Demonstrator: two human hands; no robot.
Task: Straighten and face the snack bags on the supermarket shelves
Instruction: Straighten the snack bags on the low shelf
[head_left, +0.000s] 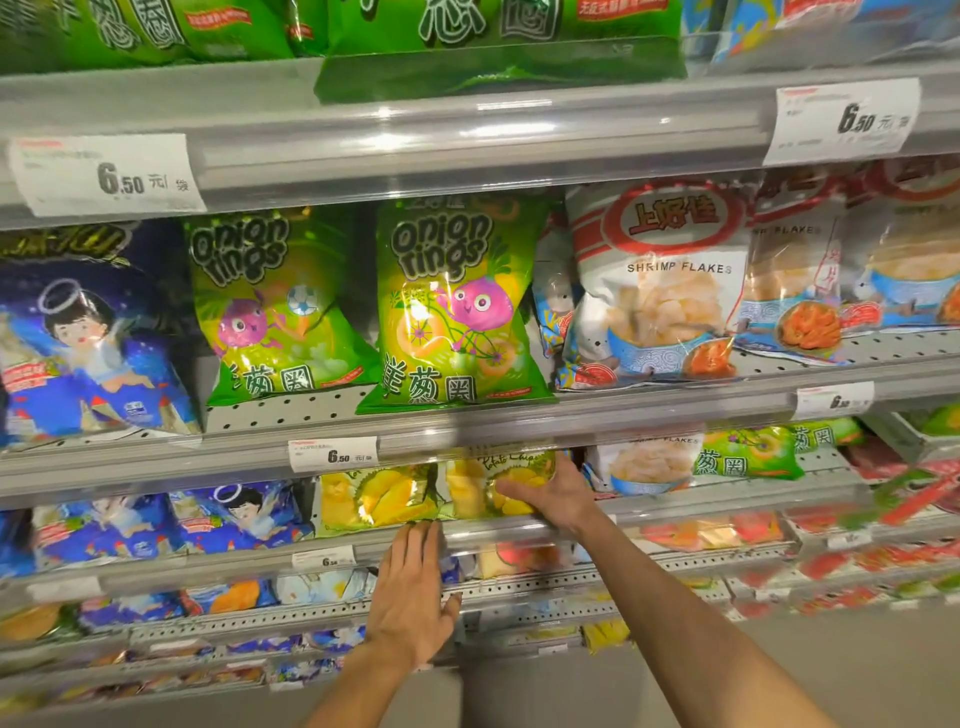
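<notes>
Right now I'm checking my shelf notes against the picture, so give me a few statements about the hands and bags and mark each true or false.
1. The right hand rests on a yellow potato chips bag. True.
2. The left hand holds a green onion rings bag. False: its fingers are straight, reaching toward the shelf edge below the yellow bags, and it holds nothing.
3. Two green onion rings bags stand side by side on the shelf above the hands. True.
4. The shrimp flakes bag stands left of the onion rings bags. False: it stands to their right.
5. The price tag above the yellow bags reads 6.50. True.
</notes>
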